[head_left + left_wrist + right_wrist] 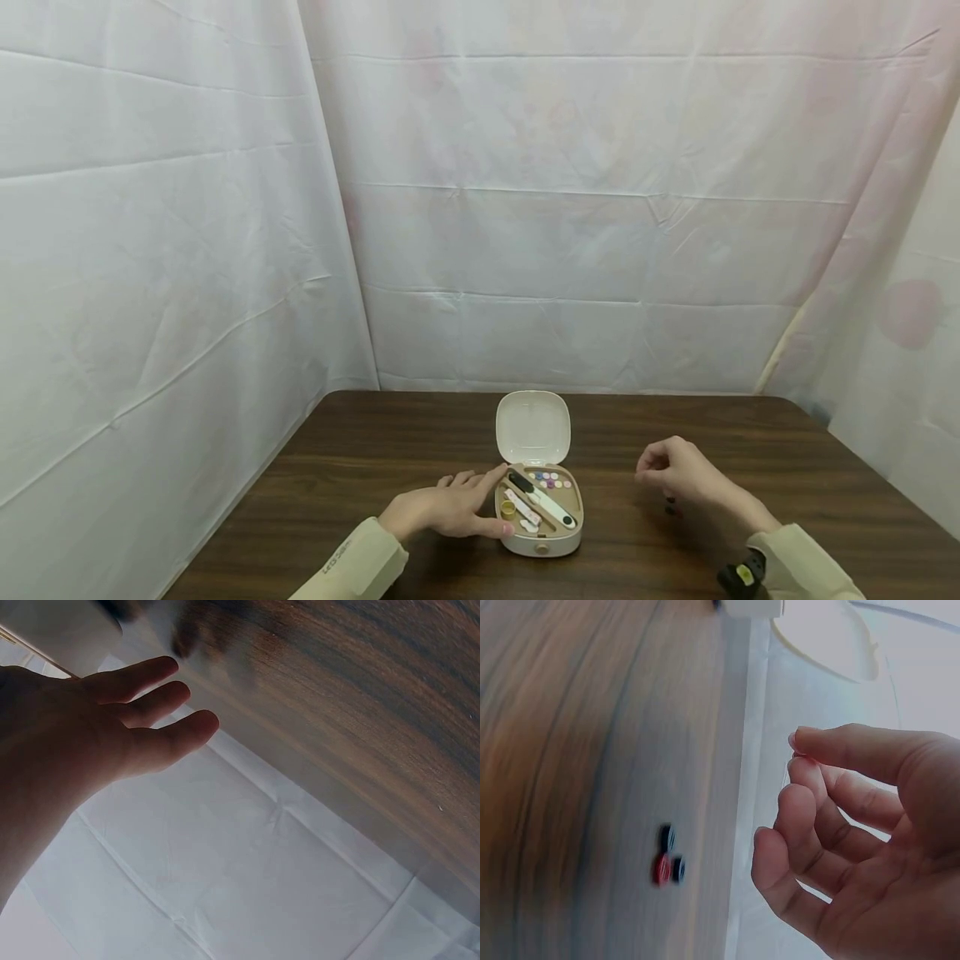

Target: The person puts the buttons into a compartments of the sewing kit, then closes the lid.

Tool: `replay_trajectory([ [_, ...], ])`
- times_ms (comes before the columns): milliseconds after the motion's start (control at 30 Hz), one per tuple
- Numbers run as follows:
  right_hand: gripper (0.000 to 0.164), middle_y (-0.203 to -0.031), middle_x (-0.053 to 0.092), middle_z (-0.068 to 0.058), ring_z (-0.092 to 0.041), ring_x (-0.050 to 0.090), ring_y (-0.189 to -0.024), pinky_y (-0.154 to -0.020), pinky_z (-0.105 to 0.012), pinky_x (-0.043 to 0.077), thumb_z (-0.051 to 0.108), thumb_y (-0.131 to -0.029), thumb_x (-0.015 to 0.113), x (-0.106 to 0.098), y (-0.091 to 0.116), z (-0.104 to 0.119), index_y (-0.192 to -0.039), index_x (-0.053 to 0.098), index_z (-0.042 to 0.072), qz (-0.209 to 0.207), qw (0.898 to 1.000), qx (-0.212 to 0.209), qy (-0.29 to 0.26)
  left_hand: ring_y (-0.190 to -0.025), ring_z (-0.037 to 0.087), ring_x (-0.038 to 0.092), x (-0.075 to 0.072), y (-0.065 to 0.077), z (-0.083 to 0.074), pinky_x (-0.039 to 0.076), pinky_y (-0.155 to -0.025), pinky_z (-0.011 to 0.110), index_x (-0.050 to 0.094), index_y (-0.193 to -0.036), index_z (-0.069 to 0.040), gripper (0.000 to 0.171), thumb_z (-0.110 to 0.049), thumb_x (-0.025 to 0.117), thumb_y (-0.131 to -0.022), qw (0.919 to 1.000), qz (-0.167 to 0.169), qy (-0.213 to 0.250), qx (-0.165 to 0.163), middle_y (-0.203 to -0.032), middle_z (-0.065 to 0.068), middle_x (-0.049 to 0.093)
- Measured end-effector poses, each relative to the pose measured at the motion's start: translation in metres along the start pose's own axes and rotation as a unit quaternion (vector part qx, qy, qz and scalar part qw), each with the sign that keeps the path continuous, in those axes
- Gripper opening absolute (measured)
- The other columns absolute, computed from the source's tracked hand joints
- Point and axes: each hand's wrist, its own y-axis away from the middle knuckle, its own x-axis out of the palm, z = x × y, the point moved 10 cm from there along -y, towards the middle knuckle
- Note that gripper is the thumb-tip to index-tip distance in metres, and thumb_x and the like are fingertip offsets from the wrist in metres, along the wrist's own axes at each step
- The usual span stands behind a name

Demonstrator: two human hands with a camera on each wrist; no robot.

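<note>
A white sewing kit box (pixel 542 546) stands on the table with its lid (pixel 533 427) raised. Its tan tray holds several small coloured buttons (pixel 550 482), a white tool with a black end (pixel 551 506), a gold thimble (pixel 507 509) and a white strip with pink marks (pixel 522 506). My left hand (pixel 457 505) rests against the box's left side, fingers spread and thumb at the front corner. To the right of the box my right hand (pixel 678 472) hovers above the table; its thumb and index fingertip pinch a tiny, thin, needle-like thing, barely visible in the right wrist view.
Two black buttons (pixel 667 838) and a red button (pixel 662 868) lie close together on the dark wooden table (pixel 420 433), below my right hand. White cloth curtains (pixel 562 250) hang behind the table and at both sides.
</note>
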Motion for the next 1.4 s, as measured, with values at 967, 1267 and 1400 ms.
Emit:
replay_trajectory([
  [967,0.012,-0.073,0.064,-0.003,-0.003,0.049,-0.054,-0.046,-0.021,0.046,0.018,-0.086,0.072,0.038,-0.032,0.049,-0.082,0.07,0.007,0.018,0.999,-0.038,-0.028,-0.145,0.035,0.027,-0.001,-0.002,-0.002,0.023,-0.113,0.061,0.007,-0.156,-0.025,0.091,-0.068,0.051,-0.088,1.0,-0.002,-0.003,0.005,-0.156,0.01,0.033],
  [1267,0.007,-0.069,0.065,-0.004,-0.003,0.049,-0.052,-0.045,-0.019,0.044,0.013,-0.084,0.073,0.053,-0.037,0.06,-0.08,0.071,0.007,0.032,0.997,-0.06,-0.047,-0.144,0.035,0.028,-0.001,-0.001,-0.003,0.024,-0.113,0.061,0.007,-0.156,-0.024,0.091,-0.067,0.051,-0.088,1.0,-0.003,-0.002,0.006,-0.156,0.011,0.034],
  [1400,0.005,-0.07,0.066,-0.003,-0.003,0.049,-0.054,-0.047,-0.021,0.044,0.012,-0.082,0.073,0.059,-0.039,0.064,-0.08,0.072,0.008,0.037,0.996,-0.06,-0.045,-0.144,0.035,0.028,-0.001,-0.002,-0.003,0.024,-0.113,0.061,0.008,-0.156,-0.025,0.091,-0.067,0.051,-0.088,1.0,-0.004,-0.003,0.003,-0.156,0.011,0.034],
])
